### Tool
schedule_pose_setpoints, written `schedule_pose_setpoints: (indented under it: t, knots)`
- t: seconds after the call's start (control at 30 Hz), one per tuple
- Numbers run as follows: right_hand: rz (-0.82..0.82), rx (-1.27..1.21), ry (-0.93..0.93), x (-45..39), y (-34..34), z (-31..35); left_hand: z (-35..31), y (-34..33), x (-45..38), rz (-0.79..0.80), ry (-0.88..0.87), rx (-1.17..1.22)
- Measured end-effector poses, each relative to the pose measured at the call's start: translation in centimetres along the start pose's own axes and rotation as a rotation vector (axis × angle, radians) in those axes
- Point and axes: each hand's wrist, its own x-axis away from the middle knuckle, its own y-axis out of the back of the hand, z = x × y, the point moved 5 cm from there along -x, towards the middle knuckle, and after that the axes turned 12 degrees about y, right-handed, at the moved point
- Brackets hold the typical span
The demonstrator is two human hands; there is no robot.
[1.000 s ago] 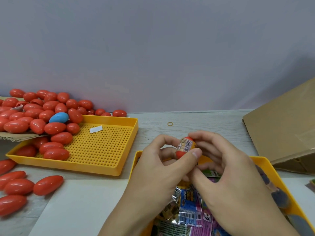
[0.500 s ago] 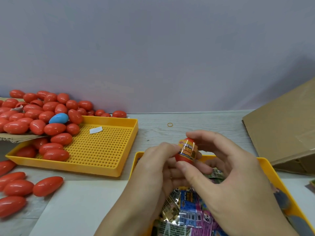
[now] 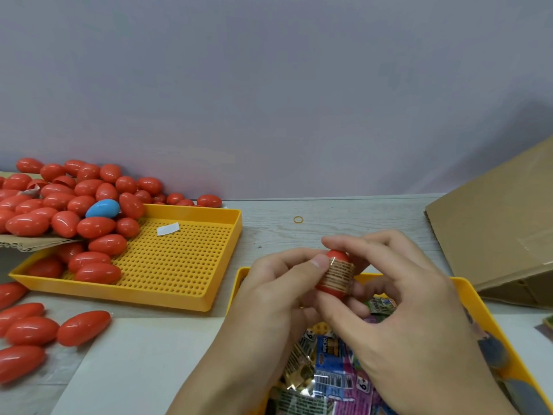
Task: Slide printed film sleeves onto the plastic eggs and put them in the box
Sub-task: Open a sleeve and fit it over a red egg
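Red plastic egg [image 3: 337, 266] is up between both hands above the near yellow tray [image 3: 469, 290], and compared to a second ago it's been turned: the barcode side is gone and now rows of tiny print on the film sleeve [image 3: 339, 274] face the camera, with red showing at both ends. Left hand [image 3: 278, 292] pinches it with thumb and fingers from the left, right hand [image 3: 401, 310] curls round it from the right, thumb underneath. Loose sleeves [image 3: 332, 381] in the tray are mostly hidden by the wrists, print too blurry to read. Cardboard box [image 3: 496, 235] is cut off at the right edge; spare eggs [image 3: 74, 205] run off the left.
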Motion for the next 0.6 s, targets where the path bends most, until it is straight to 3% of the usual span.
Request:
schedule_pose_setpoints:
  t: [0.33,0.6]
  knots:
    - [-0.021,0.028,-0.002,-0.18,0.19,0.24,0.07,-0.27,0.18,0.079,0.02,0.125]
    - [-0.06,0.104,0.024,-0.17,0.45,0.39,-0.09,-0.15,-0.05,0.029,0.0,0.143]
